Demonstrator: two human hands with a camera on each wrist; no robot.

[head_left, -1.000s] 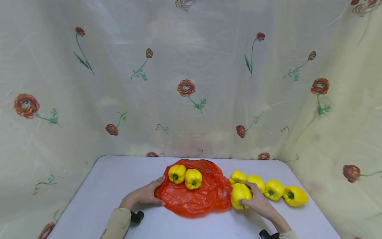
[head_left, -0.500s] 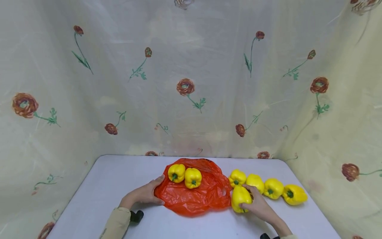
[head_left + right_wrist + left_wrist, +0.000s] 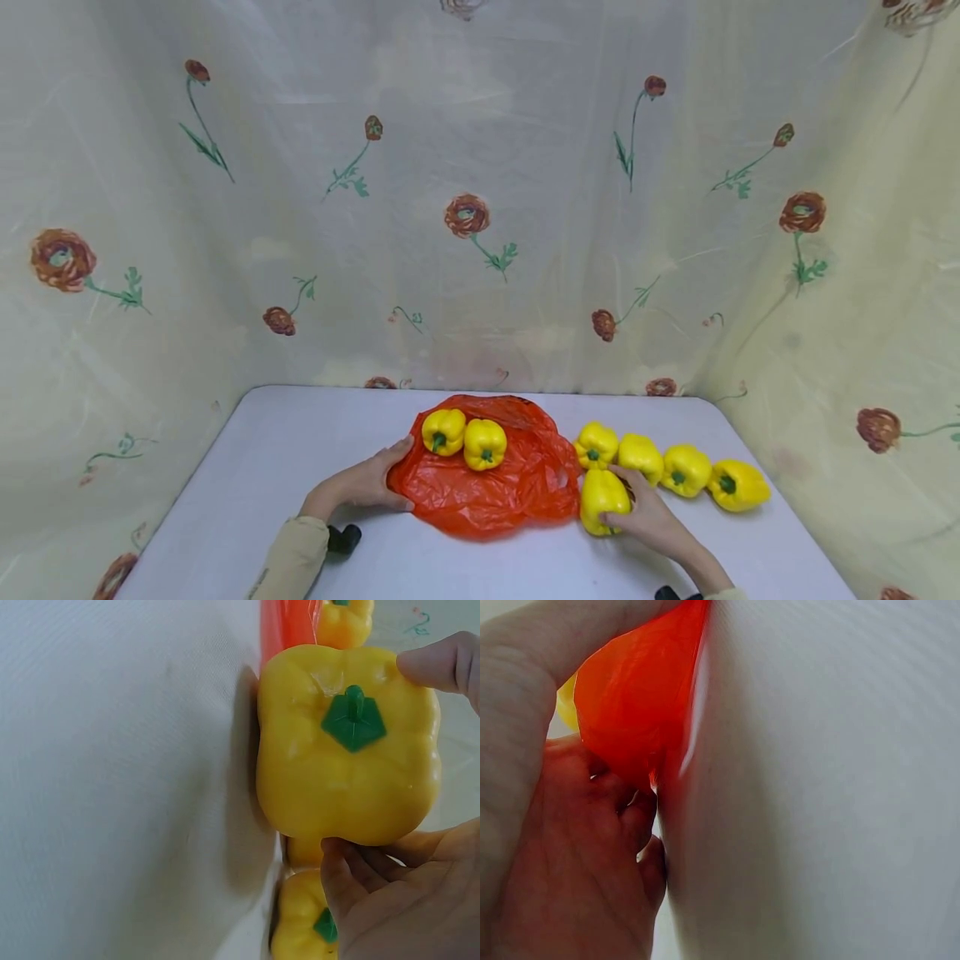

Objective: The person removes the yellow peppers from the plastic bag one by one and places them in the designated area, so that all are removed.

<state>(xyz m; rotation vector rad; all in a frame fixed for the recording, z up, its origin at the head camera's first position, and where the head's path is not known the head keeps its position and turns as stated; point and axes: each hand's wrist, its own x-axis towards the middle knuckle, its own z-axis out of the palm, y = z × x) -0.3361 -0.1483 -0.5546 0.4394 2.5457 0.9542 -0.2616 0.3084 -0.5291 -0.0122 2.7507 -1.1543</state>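
My left hand (image 3: 367,479) holds the left edge of a crinkled red plastic bag (image 3: 480,504), thumb on the near side and fingers on the far side. In the left wrist view, red film (image 3: 634,697) bulges between thumb and curled fingers. Two yellow bell peppers (image 3: 485,446) sit side by side toward the back of the bag. At its right edge, my right hand (image 3: 651,517) grips another yellow bell pepper (image 3: 602,502) between thumb and fingers. The right wrist view shows that pepper's green stem (image 3: 355,720) facing the camera, its side close to the table.
Several more yellow bell peppers (image 3: 686,470) form a slanting row to the right, behind the right hand. The white table (image 3: 300,437) ends at a flower-patterned curtain (image 3: 540,317) along the back and sides. A black wrist device (image 3: 345,540) sits below the left wrist.
The right hand has brought its pepper slightly toward the table's near side and turned it a little. The left hand and the bag stay where they were.
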